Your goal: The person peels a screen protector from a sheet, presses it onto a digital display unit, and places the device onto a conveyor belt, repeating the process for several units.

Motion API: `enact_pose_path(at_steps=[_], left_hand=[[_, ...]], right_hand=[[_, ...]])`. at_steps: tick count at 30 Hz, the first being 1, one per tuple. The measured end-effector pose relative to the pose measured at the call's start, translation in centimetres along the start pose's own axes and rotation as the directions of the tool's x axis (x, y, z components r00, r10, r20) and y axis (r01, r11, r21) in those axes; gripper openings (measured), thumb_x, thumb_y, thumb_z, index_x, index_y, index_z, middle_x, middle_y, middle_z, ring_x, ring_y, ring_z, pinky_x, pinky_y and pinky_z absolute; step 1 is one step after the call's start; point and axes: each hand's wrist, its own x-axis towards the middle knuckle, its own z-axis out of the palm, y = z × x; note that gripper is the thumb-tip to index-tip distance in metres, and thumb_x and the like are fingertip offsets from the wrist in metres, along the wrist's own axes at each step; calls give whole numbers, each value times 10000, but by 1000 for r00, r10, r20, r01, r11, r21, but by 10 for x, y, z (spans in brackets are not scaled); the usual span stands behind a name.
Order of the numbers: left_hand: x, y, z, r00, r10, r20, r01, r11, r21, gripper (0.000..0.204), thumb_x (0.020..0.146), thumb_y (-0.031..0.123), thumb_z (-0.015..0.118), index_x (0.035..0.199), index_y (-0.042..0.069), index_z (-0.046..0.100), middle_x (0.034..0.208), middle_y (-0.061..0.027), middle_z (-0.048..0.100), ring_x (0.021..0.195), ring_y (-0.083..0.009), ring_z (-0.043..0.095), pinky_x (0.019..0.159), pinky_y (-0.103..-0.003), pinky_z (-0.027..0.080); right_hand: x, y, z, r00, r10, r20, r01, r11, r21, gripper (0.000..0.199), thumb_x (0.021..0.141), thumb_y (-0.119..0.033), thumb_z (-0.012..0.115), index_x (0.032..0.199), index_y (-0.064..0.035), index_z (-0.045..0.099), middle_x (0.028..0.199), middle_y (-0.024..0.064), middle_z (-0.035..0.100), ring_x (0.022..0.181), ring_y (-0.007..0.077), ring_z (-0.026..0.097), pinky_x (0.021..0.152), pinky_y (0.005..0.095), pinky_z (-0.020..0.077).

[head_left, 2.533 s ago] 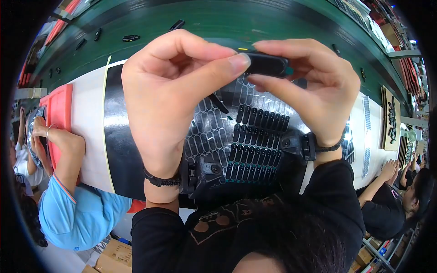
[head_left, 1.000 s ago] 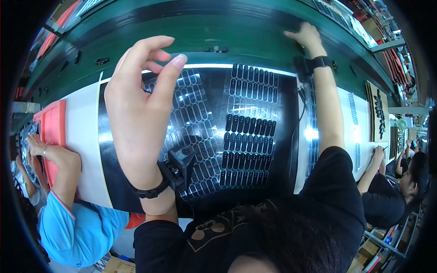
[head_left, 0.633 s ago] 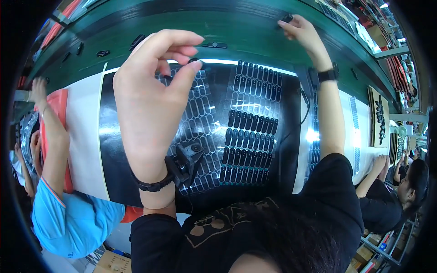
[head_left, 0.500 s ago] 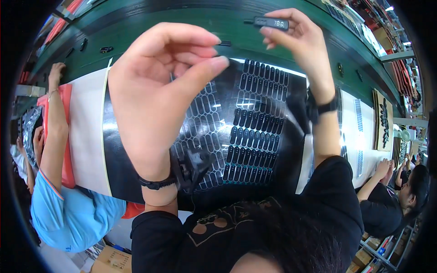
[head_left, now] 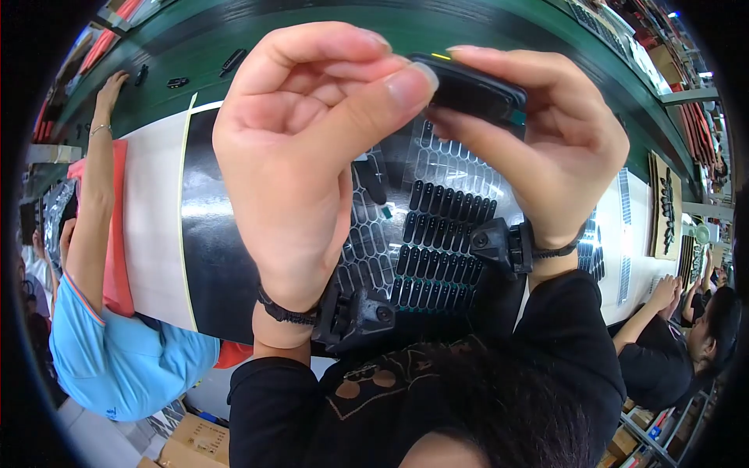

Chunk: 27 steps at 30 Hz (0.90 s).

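Device: here it is, a slim black pod with rounded ends (head_left: 476,92), up in the air between your two hands, tilted down toward its right end, a yellow mark along its top edge.
Right hand: your right hand (head_left: 558,148) has it, fingers clamped on the pod, index along the upper edge, thumb underneath, palm turned in to the left.
Left hand: your left hand (head_left: 289,156) comes in at the other end, thumb laid across the pod's left tip, index curled close behind, the rest folded into the palm; fingers nearly together, but whether they grip the pod I cannot tell.
Wrists: both raised over the surface, forearms angling up out of black sleeves (head_left: 269,398), a strapped-on black bracket (head_left: 499,243) at the right wrist and its twin (head_left: 370,312) at the left.
Below: rows of black oval pieces (head_left: 441,234) on a clear sheet, an oval-patterned sheet (head_left: 363,242) to their left, a dark strip (head_left: 370,181) just beside your left hand.
Far side: green conveyor belt (head_left: 351,14), a co-worker's hand (head_left: 111,90) over its left stretch.
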Motion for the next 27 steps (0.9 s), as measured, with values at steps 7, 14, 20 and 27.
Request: enact_pose_path(at_steps=[7,14,20,27], left_hand=[[-1,-6,5,995,99,-5,-99,995,12,187,702,-65,562,855,17,494,769,-63,561,706,-106,521,637,-180,384],[8,-15,5,990,143,9,-143,985,102,218,698,-83,575,880,10,500,775,-65,559,736,-116,531,673,-182,399],[24,-16,0,996,77,50,-91,902,421,186,726,-31,578,899,6,520,775,-33,550,721,-88,515,662,-174,389],[31,-17,-15,952,-268,146,235,950,207,77,773,67,563,821,7,563,762,0,545,666,-52,486,610,-151,359]], right_hand=[[0,11,-4,985,-167,48,171,980,-104,312,620,98,651,906,94,527,924,166,570,815,206,582,696,272,510],[7,0,-3,1000,-10,2,10,991,-133,318,618,94,655,909,95,527,926,166,572,812,206,584,714,266,499],[13,4,-8,1000,-6,10,8,971,-237,316,627,93,649,923,77,540,920,153,579,802,188,585,698,248,491],[18,24,-9,989,74,129,-72,997,-21,237,739,-9,578,968,43,552,864,113,592,742,143,584,649,213,476]])
